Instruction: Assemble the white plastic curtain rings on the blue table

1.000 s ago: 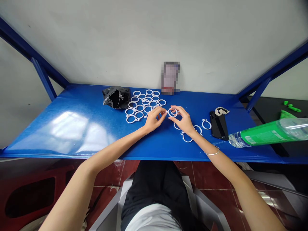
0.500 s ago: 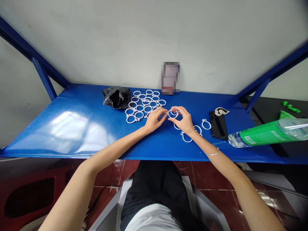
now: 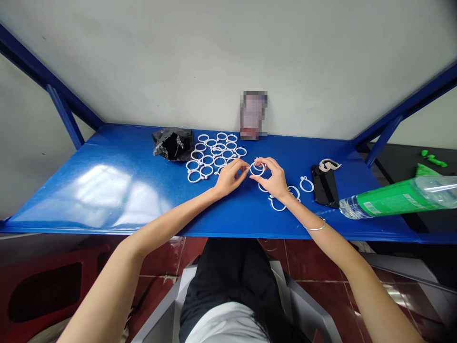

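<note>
Between my two hands is a white curtain ring [image 3: 252, 173], raised a little above the blue table. My left hand [image 3: 230, 178] pinches the ring's left side, where the small eyelet seems to be, though the fingertips hide it. My right hand [image 3: 274, 177] grips the same ring from the right, thumb below and fingers above. Several more white curtain rings [image 3: 206, 171] lie grouped left of and behind my left hand. Beneath and beside my right wrist are a few other rings [image 3: 277, 205], partly covered by the hand. A single ring [image 3: 306, 185] lies farther right.
A crumpled black plastic bag [image 3: 173, 144] sits at the back left of the blue table [image 3: 117, 190]. Against the wall leans a blurred-out upright item [image 3: 253, 116]. To the right are a black phone [image 3: 325, 190], a whitish curled object [image 3: 329, 165] and a green-labelled bottle [image 3: 396, 197].
</note>
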Tool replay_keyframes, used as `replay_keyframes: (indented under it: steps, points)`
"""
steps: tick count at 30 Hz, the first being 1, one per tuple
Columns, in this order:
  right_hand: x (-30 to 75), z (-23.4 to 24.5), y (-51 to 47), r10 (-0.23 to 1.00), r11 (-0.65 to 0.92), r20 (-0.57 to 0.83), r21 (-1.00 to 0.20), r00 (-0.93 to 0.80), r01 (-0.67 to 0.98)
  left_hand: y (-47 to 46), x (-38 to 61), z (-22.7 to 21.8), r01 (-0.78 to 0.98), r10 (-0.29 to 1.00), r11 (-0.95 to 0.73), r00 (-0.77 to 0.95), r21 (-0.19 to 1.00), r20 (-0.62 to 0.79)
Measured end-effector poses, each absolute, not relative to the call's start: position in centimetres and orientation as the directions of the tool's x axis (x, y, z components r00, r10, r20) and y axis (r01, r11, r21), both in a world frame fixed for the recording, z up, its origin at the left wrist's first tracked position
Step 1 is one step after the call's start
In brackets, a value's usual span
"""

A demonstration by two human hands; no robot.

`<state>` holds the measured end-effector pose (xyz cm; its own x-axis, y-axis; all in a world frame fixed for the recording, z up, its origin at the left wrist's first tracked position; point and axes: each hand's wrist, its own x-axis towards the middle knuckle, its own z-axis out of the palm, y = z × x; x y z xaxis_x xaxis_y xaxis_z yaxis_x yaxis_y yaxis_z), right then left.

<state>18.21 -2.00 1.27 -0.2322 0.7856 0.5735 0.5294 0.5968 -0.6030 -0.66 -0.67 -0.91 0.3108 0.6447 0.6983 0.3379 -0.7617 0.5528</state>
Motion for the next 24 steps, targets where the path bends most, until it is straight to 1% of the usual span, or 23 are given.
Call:
replay_keyframes:
  steps: [11,24]
  points:
    - [18.25,1.11,-1.91,0.786,0.601,0.567,-0.606,-0.246,0.521,-0.72,-0.68,-0.94,0.381,0.661,-0.746,0.313,0.547,0.682]
    - [18.18,1.16,-1.88,0.759,0.636,0.584,-0.575,-0.287,0.514,-0.81,-0.72,-0.84,0.354,0.655,-0.752,0.318,0.556,0.685]
